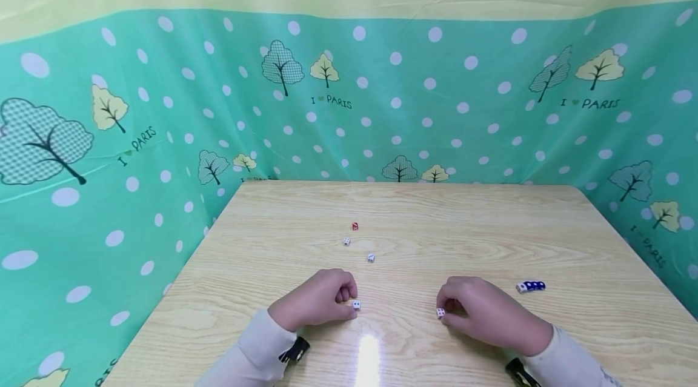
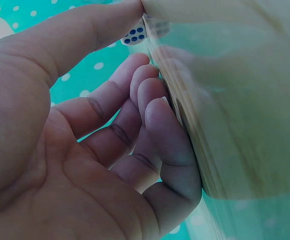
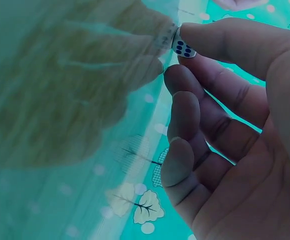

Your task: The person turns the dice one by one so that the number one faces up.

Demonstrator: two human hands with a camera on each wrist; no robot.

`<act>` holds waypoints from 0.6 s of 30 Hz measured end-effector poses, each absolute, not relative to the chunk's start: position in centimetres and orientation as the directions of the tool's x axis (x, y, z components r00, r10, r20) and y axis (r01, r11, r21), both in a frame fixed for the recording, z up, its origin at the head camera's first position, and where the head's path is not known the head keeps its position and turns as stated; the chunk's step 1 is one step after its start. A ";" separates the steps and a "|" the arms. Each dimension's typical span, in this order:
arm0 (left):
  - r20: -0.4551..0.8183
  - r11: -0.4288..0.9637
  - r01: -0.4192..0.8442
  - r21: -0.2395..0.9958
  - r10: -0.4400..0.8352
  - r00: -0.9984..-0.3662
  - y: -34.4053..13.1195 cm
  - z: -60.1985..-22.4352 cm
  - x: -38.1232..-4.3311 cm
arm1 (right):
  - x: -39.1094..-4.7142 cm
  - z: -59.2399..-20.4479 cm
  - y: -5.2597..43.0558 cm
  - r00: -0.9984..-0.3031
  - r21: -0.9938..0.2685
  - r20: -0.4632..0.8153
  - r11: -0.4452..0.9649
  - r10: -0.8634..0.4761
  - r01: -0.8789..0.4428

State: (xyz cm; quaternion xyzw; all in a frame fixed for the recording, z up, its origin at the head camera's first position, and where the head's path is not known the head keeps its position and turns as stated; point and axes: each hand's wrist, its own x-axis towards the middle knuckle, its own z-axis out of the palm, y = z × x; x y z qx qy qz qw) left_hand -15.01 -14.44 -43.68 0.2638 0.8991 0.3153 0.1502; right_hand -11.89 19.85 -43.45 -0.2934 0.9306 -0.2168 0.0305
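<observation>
On the light wood table, my left hand [image 1: 322, 297] rests with bent fingers around a small white die [image 1: 357, 304]. The left wrist view has this die [image 2: 134, 37] right by the thumb tip, with a small gap to the index fingertip; its side face carries blue dots. To the right, my right hand [image 1: 482, 313] pinches another white die [image 1: 440, 313] between thumb and index finger. That die [image 3: 184, 48] shows dark blue dots in the right wrist view, low against the glossy tabletop. The other right fingers are curled beneath.
Beyond the left hand lie a red die [image 1: 355, 226] and two white dice, one nearer [image 1: 371, 258] and one farther [image 1: 346, 241]. Right of the right hand, a white die [image 1: 521, 287] heads a row of blue dice [image 1: 536, 285]. Green dotted cloth [image 1: 376, 114] hangs around the table [image 1: 463, 217].
</observation>
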 end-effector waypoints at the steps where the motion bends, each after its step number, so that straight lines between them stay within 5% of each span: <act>1: -0.103 0.662 0.380 0.646 0.569 -0.816 -14.5 -43.7 -15.0 | -11.9 -43.5 19.8 -0.825 -0.417 0.073 0.735 -0.560 -0.535; 18: -0.094 0.659 0.389 0.643 0.573 -0.814 -14.5 -43.9 -15.3 | -11.2 -43.4 18.8 -0.799 -0.273 0.155 0.752 -0.581 -0.600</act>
